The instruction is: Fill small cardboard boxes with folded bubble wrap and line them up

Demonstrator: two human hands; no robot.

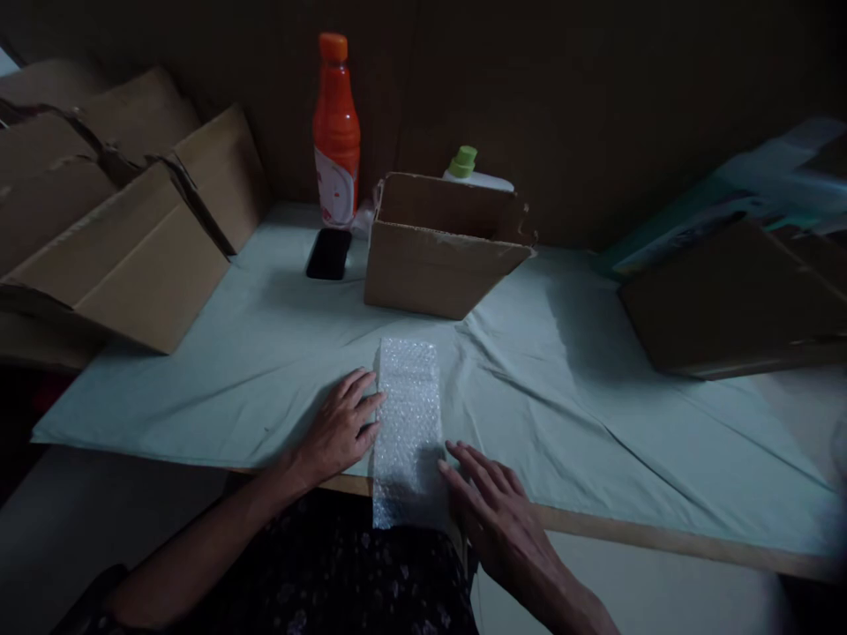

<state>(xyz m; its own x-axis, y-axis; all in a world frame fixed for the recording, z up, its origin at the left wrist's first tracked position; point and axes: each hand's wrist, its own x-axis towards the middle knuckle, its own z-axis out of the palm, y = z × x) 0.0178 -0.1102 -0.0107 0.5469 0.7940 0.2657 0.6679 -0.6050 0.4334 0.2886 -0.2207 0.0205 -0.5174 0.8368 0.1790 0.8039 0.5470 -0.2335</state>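
Note:
A strip of clear bubble wrap (408, 414) lies lengthwise in front of me, its near end hanging past the table's front edge. My left hand (341, 425) rests on the cloth at its left side, fingers apart and fingertips at the wrap's edge. On the other side, my right hand (493, 503) is held near the wrap's lower right edge with fingers stretched out. Its fingertips are close to the wrap; whether they touch it I cannot tell. Neither hand grasps anything. Just beyond the wrap stands an open cardboard box (423, 273).
A pale green cloth (278, 335) covers the table. Behind are an orange bottle (335, 132), a black phone (329, 254) and a white bottle with a green cap (467, 160). Cardboard boxes (152, 265) crowd the left; another box (728, 300) and a teal container (701, 212) stand right.

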